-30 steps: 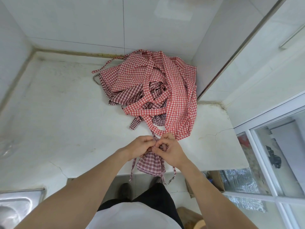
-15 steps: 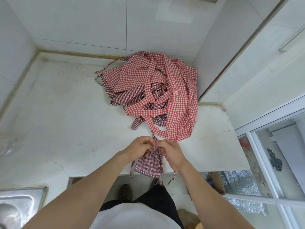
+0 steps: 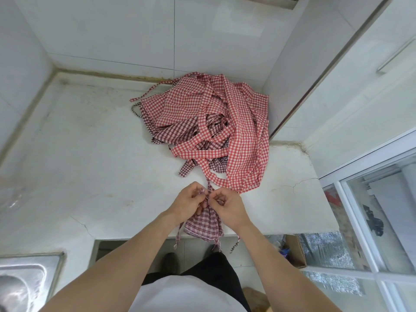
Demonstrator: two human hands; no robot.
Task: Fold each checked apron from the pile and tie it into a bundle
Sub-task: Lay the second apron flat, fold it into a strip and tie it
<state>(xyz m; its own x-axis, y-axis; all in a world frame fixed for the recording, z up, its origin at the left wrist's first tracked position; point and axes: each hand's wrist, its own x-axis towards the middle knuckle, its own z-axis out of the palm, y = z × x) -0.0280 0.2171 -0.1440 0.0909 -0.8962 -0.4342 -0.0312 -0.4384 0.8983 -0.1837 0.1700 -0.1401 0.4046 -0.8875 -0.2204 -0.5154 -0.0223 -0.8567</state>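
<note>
A folded dark-red checked apron (image 3: pixel 203 226) lies at the counter's front edge, gathered at its top, with thin straps dangling over the edge. My left hand (image 3: pixel 188 202) pinches a strap end at the gathered top. My right hand (image 3: pixel 228 206) meets it from the right, fingers curled around the strap at the same spot. Behind them a loose pile of red and dark-red checked aprons (image 3: pixel 211 129) with tangled straps sits against the back right corner.
The white counter (image 3: pixel 90 158) is cracked near its front edge. A steel sink (image 3: pixel 22 282) sits at lower left. Tiled walls close the back and left; a window frame (image 3: pixel 360 199) stands on the right. A cardboard box (image 3: pixel 295 251) is on the floor below.
The hands have stayed together at the gathered top of the folded apron, working the strap; fingers shifted slightly. The view has tilted down a little.
</note>
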